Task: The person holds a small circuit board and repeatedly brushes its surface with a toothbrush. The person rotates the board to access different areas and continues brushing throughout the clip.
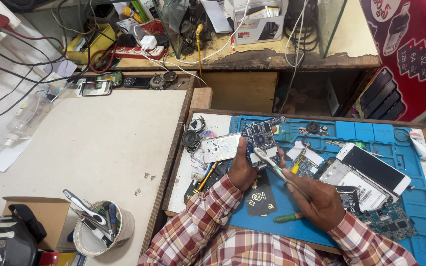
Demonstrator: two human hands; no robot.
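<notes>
Head view: your left hand (242,170) grips a circuit board (263,138) raised above the blue mat (370,133), exposing it; your right hand (316,202) pinches a toothbrush (272,162), bristles on it.

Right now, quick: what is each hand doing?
Left hand: closed around a blue circuit board with a silver metal plate attached.
Right hand: closed on a white brush, its tip at the board.

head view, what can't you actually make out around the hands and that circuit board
- Head view: left hand covers the lower edge of the circuit board.
- Head view: the brush handle disappears inside the right hand.
- Head view: board parts are too small to tell.
- Head view: the blue mat is cut off by the right edge.
</notes>
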